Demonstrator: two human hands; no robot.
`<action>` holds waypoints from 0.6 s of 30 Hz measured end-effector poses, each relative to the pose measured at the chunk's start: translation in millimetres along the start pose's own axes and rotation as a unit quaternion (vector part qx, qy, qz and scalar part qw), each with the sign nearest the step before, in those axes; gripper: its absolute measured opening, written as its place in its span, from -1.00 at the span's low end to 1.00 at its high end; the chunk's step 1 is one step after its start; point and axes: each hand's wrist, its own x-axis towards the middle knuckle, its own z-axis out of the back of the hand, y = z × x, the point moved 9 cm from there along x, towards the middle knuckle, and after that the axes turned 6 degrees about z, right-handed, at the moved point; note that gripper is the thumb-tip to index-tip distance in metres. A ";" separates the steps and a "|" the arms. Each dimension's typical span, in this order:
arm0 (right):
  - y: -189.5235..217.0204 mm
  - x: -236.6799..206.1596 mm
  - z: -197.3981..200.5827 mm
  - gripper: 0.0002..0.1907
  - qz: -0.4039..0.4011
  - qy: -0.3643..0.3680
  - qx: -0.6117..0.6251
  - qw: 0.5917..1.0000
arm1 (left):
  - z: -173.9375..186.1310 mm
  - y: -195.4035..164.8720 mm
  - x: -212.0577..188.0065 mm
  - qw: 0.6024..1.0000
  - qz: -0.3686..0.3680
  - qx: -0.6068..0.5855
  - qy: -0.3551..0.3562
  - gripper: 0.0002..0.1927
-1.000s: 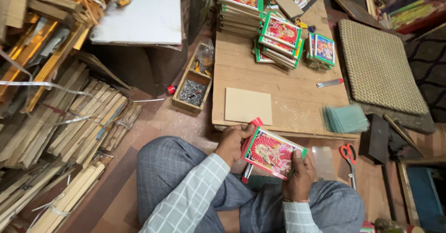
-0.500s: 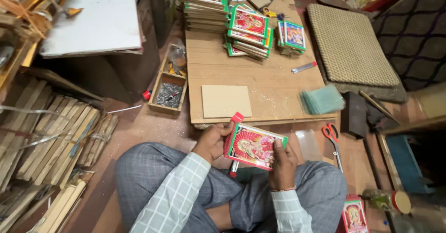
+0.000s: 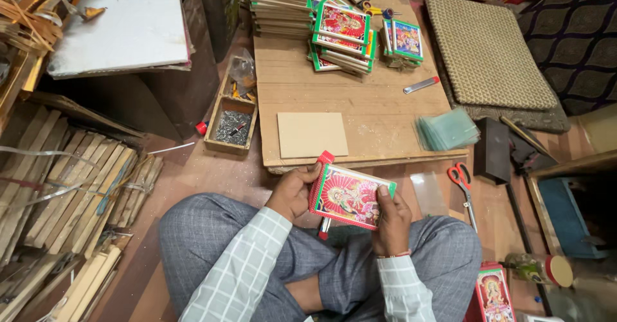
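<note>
Nearest of all, over the crossed legs, both hands grip a small framed picture (image 3: 348,196) with a red and green border. The left hand (image 3: 292,192) closes on its left edge, fingers curled round the red corner; the right hand (image 3: 392,222) clamps the right edge, thumb laid flat on the front. The picture tilts, its left side higher, and sits just short of the near edge of the wooden board (image 3: 360,103). A red-tipped tool (perhaps a marker, mostly hidden) (image 3: 323,227) pokes out beneath it.

To the left, on the floor beside the board, a small wooden tray (image 3: 230,126) has two compartments: the near one holds a heap of small dark metal bits, the far one some yellowish odds and a crumpled clear bag.

On the board lies a plain brown card (image 3: 312,134), with a pile of glass sheets (image 3: 447,129) at its right edge. Farther off stand stacks of framed pictures (image 3: 340,36).
</note>
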 end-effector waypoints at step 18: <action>-7.3 14.8 -0.1 -0.68 -0.028 -0.014 0.022 0.999 | -56.4 -7.3 -31.4 0.999 -0.023 -0.037 0.033 -0.69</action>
